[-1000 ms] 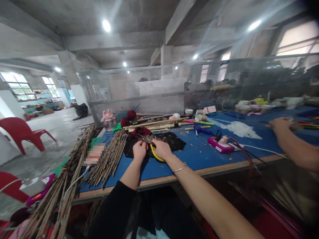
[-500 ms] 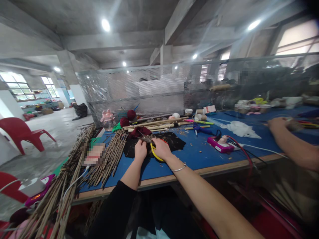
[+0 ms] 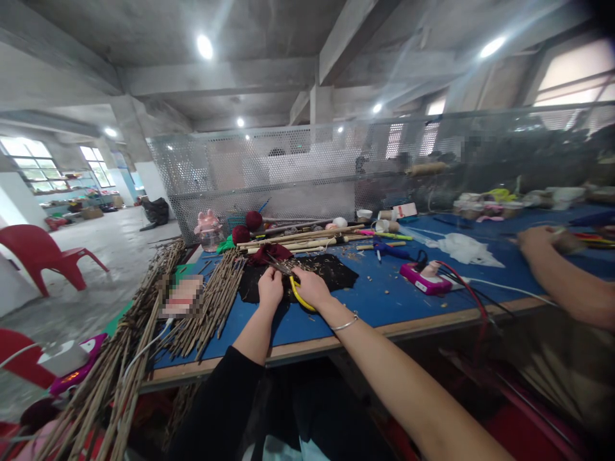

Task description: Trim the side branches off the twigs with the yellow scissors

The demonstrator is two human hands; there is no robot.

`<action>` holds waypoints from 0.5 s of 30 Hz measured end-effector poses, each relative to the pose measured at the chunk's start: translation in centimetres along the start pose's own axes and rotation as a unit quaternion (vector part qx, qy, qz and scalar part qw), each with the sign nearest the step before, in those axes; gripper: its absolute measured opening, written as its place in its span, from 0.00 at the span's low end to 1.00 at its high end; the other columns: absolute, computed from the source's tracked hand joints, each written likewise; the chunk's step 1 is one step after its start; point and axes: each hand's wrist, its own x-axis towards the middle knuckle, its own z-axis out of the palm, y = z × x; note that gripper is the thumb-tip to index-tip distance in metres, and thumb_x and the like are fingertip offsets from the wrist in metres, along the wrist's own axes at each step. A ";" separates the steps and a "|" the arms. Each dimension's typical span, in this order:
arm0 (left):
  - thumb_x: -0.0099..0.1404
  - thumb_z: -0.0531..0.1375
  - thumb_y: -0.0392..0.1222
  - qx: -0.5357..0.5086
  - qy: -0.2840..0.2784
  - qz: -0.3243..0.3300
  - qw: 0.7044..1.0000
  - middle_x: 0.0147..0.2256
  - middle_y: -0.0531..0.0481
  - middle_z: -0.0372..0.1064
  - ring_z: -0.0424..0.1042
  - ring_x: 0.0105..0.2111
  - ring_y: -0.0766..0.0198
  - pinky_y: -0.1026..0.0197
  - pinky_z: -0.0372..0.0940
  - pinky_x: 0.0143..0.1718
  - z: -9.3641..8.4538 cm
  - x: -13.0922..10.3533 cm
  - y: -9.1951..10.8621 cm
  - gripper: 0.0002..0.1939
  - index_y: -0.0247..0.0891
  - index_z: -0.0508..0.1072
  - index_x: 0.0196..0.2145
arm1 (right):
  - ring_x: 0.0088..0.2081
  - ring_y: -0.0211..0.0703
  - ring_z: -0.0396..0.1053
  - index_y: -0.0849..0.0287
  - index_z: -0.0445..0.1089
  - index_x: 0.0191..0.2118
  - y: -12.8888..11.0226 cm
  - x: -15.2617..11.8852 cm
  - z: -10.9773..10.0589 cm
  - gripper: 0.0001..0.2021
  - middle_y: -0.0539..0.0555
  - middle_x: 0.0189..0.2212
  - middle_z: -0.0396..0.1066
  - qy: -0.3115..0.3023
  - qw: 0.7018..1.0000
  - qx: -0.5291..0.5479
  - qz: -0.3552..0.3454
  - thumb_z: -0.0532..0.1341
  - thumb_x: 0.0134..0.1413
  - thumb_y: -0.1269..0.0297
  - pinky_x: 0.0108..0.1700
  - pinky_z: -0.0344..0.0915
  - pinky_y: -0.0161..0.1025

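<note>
My right hand [image 3: 310, 288] grips a cutting tool with yellow handles [image 3: 302, 298], whose dark metal jaws point up and left. Close beside it on the left, my left hand [image 3: 270, 286] is closed, its fingertips near the jaws; what it pinches is too small to make out. Both hands are over a black cloth [image 3: 336, 272] strewn with light chips. Dark red material [image 3: 271, 252] lies just beyond the jaws. To the left of my hands is a bundle of thin brown sticks [image 3: 211, 307] on the blue table [image 3: 375, 314].
Peeled sticks [image 3: 307, 242] and dark red yarn balls [image 3: 254, 221] lie at the back. A purple power strip [image 3: 425, 280] with cables is right of the cloth, near a plastic bag [image 3: 468, 248]. Another person's arm [image 3: 567, 275] reaches in at the right. Longer sticks [image 3: 113, 358] overhang the left edge.
My two hands stay at nearly the same spot. The jaws of the tool look slightly shifted, and the other person's hand at the right has moved a little.
</note>
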 end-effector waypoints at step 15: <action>0.59 0.50 0.41 0.097 0.020 -0.020 0.995 0.28 0.48 0.71 0.67 0.29 0.64 0.64 0.57 0.33 -0.1 0.2 -0.3 0.12 0.36 0.72 0.28 | 0.39 0.46 0.69 0.53 0.63 0.46 -0.2 -0.1 0.3 0.14 0.55 0.37 0.71 -0.019 0.998 -0.040 0.041 0.54 0.51 0.66 0.38 0.58 0.35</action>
